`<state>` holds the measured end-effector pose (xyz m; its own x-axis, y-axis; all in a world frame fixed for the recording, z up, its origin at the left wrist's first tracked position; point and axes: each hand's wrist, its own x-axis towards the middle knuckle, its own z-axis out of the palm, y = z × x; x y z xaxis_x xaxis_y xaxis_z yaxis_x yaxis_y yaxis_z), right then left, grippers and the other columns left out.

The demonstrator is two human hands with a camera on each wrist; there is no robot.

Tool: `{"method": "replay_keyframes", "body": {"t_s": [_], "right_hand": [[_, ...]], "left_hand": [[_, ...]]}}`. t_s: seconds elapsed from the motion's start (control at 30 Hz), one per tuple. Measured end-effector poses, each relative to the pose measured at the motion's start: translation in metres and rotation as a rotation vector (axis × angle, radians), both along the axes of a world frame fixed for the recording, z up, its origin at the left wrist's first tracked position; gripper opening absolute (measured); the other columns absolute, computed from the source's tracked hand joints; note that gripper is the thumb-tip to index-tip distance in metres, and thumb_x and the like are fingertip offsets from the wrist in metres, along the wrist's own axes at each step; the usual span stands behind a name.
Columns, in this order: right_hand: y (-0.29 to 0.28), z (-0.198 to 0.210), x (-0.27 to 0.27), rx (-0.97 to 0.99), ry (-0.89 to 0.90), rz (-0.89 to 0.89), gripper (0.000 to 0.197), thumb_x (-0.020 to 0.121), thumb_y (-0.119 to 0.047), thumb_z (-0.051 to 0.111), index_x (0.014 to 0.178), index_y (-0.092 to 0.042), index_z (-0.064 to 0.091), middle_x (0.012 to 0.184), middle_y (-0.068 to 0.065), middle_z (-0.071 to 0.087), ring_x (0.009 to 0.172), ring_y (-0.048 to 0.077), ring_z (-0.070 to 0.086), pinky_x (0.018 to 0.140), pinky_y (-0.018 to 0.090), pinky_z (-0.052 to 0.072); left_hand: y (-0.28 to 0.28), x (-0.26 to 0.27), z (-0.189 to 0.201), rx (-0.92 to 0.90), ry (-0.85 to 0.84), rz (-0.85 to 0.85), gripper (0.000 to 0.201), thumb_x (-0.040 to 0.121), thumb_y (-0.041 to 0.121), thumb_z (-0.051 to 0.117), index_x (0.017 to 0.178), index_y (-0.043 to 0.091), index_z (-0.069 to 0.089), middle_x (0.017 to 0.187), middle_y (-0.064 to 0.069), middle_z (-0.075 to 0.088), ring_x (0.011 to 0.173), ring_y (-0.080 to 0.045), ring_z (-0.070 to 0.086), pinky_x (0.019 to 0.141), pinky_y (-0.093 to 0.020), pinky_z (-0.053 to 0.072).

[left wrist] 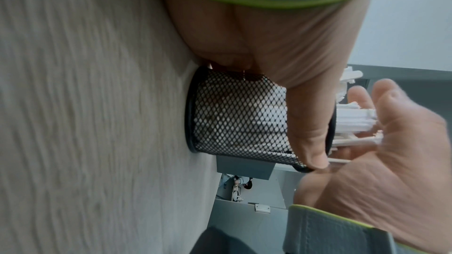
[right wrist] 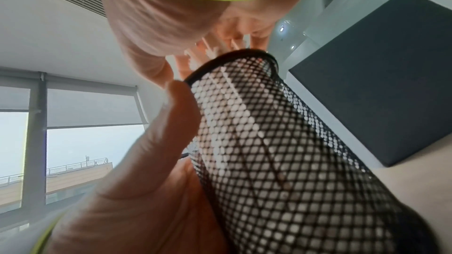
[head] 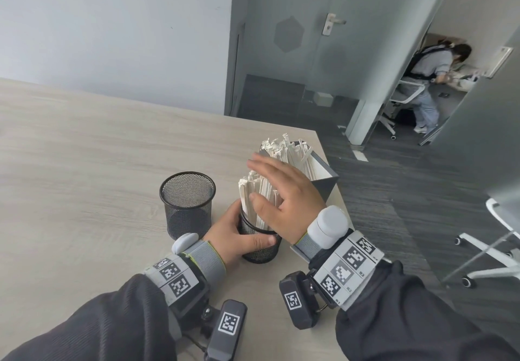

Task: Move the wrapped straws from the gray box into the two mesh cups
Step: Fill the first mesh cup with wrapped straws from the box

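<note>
A bundle of wrapped straws [head: 260, 191] stands upright in the near mesh cup [head: 260, 244], their paper ends rising well above its rim. From the wrist views they show white through the mesh and fill much of the cup. The left hand [head: 239, 237] grips this cup, thumb curled across its near wall and fingers round the far side, holding it steady on the table [head: 98, 149]. The right hand [head: 284, 197] is spread wide with straight fingers, its palm over and against the tops of the straws; it holds nothing (whether it presses them or only brushes them I cannot tell).

Just beyond the near cup, the gray box [head: 323, 183] sits at the table's corner with many more wrapped straws [head: 284, 146] leaning in it. To the left of the near cup, just beside it, stands the second mesh cup [head: 187, 204], with no straws showing in it.

The step in hand looks like settling the first load into the near cup. Next, I judge, the right hand must reach back to the box, gather another bunch in a firm grasp, and carry it to the second cup, keeping the bunch upright so none spill.
</note>
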<state>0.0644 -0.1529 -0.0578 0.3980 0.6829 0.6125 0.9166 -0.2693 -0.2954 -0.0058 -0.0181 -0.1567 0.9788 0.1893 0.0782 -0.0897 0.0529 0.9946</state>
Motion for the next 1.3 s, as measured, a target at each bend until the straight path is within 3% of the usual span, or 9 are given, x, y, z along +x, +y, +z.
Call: {"method": "replay_keyframes", "body": {"t_s": [0.17,0.27,0.47,0.57,0.7,0.83,1.0,1.17,1.3], "right_hand": [[0.002,-0.003,0.002,-0.052,0.000,-0.022,0.044,0.088,-0.038,0.048,0.120,-0.018,0.071,0.132,-0.002,0.064,0.125,0.019,0.057,0.104,0.042,0.044],[-0.001,-0.003,0.003,-0.087,-0.036,-0.040,0.050,0.089,-0.040,0.047,0.132,-0.019,0.062,0.141,-0.003,0.057,0.134,0.017,0.049,0.111,0.042,0.039],[-0.004,0.003,0.004,-0.141,0.080,-0.010,0.052,0.091,-0.052,0.042,0.132,-0.025,0.061,0.139,-0.010,0.058,0.133,0.006,0.049,0.112,0.034,0.036],[-0.009,0.017,0.011,0.087,0.400,-0.024,0.048,0.094,-0.059,0.043,0.127,-0.030,0.063,0.129,-0.016,0.063,0.120,-0.008,0.054,0.099,0.012,0.041],[-0.011,0.023,0.047,0.307,0.524,-0.348,0.025,0.094,-0.043,0.051,0.101,-0.028,0.069,0.099,-0.017,0.070,0.092,-0.004,0.062,0.080,0.019,0.046],[-0.010,0.020,0.081,0.029,0.430,-0.527,0.017,0.090,-0.031,0.057,0.104,-0.032,0.067,0.107,-0.012,0.066,0.090,0.007,0.060,0.081,0.025,0.047],[0.008,0.026,0.107,-0.374,0.504,-0.604,0.060,0.079,-0.043,0.068,0.134,-0.022,0.054,0.128,-0.003,0.061,0.114,0.021,0.060,0.098,0.033,0.046],[0.023,0.012,0.112,-0.423,0.503,-0.604,0.053,0.067,-0.058,0.067,0.100,-0.017,0.068,0.097,0.002,0.073,0.086,0.023,0.067,0.080,0.033,0.053],[0.022,0.011,0.111,-0.418,0.523,-0.598,0.036,0.079,-0.044,0.070,0.107,-0.020,0.068,0.098,0.000,0.071,0.092,0.025,0.066,0.078,0.029,0.048]], "left_hand": [[0.000,0.001,-0.001,-0.014,-0.011,-0.006,0.092,0.047,0.046,0.104,0.127,0.031,0.059,0.120,-0.002,0.077,0.123,-0.025,0.069,0.116,-0.055,0.049],[-0.001,0.002,-0.002,-0.008,-0.006,-0.009,0.100,0.042,0.053,0.104,0.127,0.029,0.059,0.115,0.002,0.079,0.117,-0.020,0.070,0.111,-0.048,0.051],[0.000,0.002,-0.002,0.003,-0.016,-0.020,0.084,0.051,0.033,0.094,0.127,0.029,0.058,0.112,0.012,0.080,0.114,-0.009,0.071,0.105,-0.035,0.054],[-0.001,0.001,0.001,-0.002,-0.023,-0.003,0.085,0.051,0.035,0.092,0.128,0.032,0.058,0.117,0.017,0.079,0.115,-0.002,0.070,0.102,-0.023,0.055],[-0.001,0.001,0.001,-0.011,-0.025,0.019,0.082,0.049,0.034,0.091,0.125,0.033,0.058,0.113,0.024,0.078,0.110,0.006,0.070,0.094,-0.014,0.054],[0.000,0.000,0.001,-0.008,-0.017,0.024,0.083,0.049,0.036,0.092,0.125,0.035,0.059,0.115,0.023,0.078,0.111,0.005,0.070,0.094,-0.014,0.054],[-0.001,-0.001,0.002,-0.009,-0.014,0.017,0.084,0.048,0.036,0.091,0.125,0.033,0.058,0.114,0.024,0.078,0.110,0.007,0.070,0.093,-0.013,0.054],[0.000,-0.001,0.001,-0.001,0.001,0.007,0.083,0.050,0.036,0.092,0.126,0.036,0.058,0.116,0.022,0.077,0.112,0.003,0.070,0.095,-0.017,0.055],[0.000,-0.001,0.001,0.014,0.005,0.011,0.084,0.053,0.036,0.094,0.129,0.039,0.058,0.126,0.014,0.076,0.124,-0.007,0.068,0.107,-0.027,0.052]]}}
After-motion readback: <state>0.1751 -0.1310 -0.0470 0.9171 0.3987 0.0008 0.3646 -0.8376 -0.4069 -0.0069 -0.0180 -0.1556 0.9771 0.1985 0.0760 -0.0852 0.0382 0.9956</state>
